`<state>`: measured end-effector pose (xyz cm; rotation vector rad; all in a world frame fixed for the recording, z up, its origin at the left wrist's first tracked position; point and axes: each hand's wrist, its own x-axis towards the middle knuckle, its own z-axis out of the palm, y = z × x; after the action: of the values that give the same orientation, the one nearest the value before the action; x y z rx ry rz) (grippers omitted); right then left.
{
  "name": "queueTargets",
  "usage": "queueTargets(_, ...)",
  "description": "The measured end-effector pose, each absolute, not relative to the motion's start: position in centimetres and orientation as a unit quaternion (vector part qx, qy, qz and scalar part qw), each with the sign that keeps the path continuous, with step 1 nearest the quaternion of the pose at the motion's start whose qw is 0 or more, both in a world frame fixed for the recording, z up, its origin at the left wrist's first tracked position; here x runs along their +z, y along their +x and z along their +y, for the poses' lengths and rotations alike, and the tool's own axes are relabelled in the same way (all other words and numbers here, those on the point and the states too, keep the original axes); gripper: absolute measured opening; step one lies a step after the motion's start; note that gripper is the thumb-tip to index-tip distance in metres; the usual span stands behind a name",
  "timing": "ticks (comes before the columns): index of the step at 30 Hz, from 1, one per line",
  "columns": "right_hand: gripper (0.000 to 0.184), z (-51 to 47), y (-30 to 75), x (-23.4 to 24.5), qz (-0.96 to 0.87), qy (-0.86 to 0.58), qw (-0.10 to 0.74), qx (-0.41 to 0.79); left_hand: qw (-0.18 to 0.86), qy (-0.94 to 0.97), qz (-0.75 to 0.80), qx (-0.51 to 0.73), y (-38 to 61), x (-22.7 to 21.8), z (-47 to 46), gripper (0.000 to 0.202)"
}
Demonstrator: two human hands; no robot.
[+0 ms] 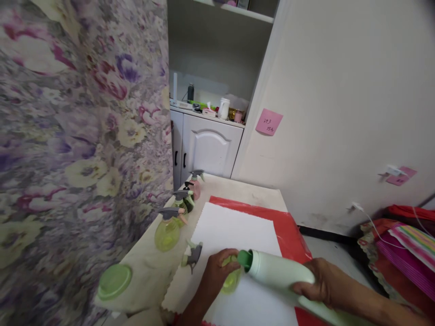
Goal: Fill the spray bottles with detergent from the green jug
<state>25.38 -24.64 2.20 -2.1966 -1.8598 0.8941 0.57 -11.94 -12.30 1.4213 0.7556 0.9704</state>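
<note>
My left hand (219,267) is closed around the upper part of a small clear yellow-green bottle (231,283) with no spray head on it. In my right hand (321,281) is a pale green jug (280,270), gripped by its handle and tilted toward the left. The jug's darker green spout (245,260) is at the bottle's top; whether liquid flows cannot be made out. A loose grey-and-green spray head (193,256) lies to the left of my left hand, on a white sheet (234,222). Farther left is a round green lid (114,281).
Along the table's left edge stand a yellow spray bottle (167,233), a green spray bottle (181,203), a dark pump bottle (188,194) and a pink spray bottle (196,185). A red sheet (288,228) lies under the white one. A floral curtain (84,136) hangs at left.
</note>
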Motion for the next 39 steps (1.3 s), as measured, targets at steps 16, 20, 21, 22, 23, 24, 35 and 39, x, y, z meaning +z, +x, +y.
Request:
queueTargets(16,0.061,-23.4,27.2,1.1,-0.494,-0.659,0.395,0.407,0.538,0.666,0.346,0.385,0.2,-11.3,-12.0,0.023)
queueTargets(20,0.06,-21.0,26.4,-1.2,-0.436,-0.618,0.524,0.391,0.519,0.683,0.36,0.367,0.1,-11.7,-11.8,0.025)
queueTargets(21,0.059,-20.4,26.1,-1.8,-0.43,-0.609,0.543,0.387,0.515,0.688,0.361,0.362,0.0,-11.8,-11.7,0.025)
queueTargets(22,0.058,-19.7,25.7,-2.4,-0.429,-0.601,0.557,0.38,0.512,0.692,0.362,0.358,-0.1,-11.9,-11.6,0.025)
queueTargets(23,0.059,-19.1,25.3,-2.9,-0.429,-0.598,0.568,0.369,0.51,0.695,0.362,0.355,-0.2,-12.0,-11.4,0.027)
queueTargets(24,0.06,-18.6,24.9,-3.3,-0.43,-0.599,0.574,0.356,0.509,0.697,0.362,0.352,-0.2,-12.1,-11.3,0.028)
queueTargets(35,0.056,-17.5,23.1,-7.2,-0.395,-0.616,0.602,0.319,0.506,0.714,0.345,0.34,-0.5,-12.7,-10.9,0.038)
queueTargets(39,0.053,-17.5,23.9,-9.2,-0.393,-0.615,0.614,0.301,0.488,0.719,0.345,0.354,-0.4,-12.7,-11.1,0.031)
